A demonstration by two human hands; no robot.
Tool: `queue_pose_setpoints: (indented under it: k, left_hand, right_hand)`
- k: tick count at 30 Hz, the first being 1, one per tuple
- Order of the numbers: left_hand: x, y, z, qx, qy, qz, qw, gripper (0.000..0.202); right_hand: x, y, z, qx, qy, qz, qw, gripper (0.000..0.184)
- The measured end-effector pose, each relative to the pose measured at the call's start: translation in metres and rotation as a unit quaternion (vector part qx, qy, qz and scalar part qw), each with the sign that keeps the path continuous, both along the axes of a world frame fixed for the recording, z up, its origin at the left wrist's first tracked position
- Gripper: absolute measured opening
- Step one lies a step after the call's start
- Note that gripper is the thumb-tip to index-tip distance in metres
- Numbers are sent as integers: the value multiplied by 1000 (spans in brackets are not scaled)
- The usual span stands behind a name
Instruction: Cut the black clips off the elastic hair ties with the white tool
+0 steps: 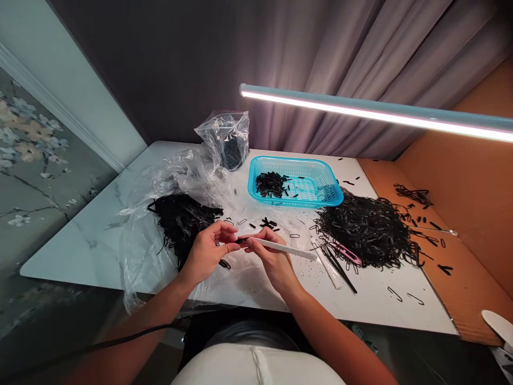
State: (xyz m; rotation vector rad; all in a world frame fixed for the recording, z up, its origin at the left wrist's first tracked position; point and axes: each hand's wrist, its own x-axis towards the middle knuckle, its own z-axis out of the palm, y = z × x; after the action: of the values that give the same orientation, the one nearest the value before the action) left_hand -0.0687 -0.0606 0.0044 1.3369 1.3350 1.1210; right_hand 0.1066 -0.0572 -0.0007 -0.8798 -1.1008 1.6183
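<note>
Looks partway. Left hand (212,245): thumb and index pinching 1 small black piece (239,241), other fingers curled. Right hand (276,263): closed on flat white strip (290,249), inner end at the piece; can't tell if right fingertips touch it too. Seems outstanding: matted black heap (180,220) beside left hand, tangled thin black loops (363,230) at right. Seems done: short black pieces (269,184) in blue perforated plastic basket (294,202), beyond.

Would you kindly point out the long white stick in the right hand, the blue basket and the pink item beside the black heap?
Long white stick (287,249): head view, middle of its shaft.
Blue basket (294,202): head view, front rim.
Pink item (348,254): head view, middle.
</note>
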Motion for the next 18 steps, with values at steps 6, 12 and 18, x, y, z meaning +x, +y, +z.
queue_pose_setpoints:
  k: [6,12,18]
  left_hand:
    - [5,-1,-8,40,-66,-17,997,32]
    - [3,-2,-15,28,-60,23,998,15]
    - [-7,-5,-16,-49,-121,78,988,18]
  right_hand:
    - [-3,-2,-4,2,-20,-26,999,24]
    - [-8,-3,-6,6,-32,-38,999,26]
    - [-18,-3,-8,10,-29,-37,999,25]
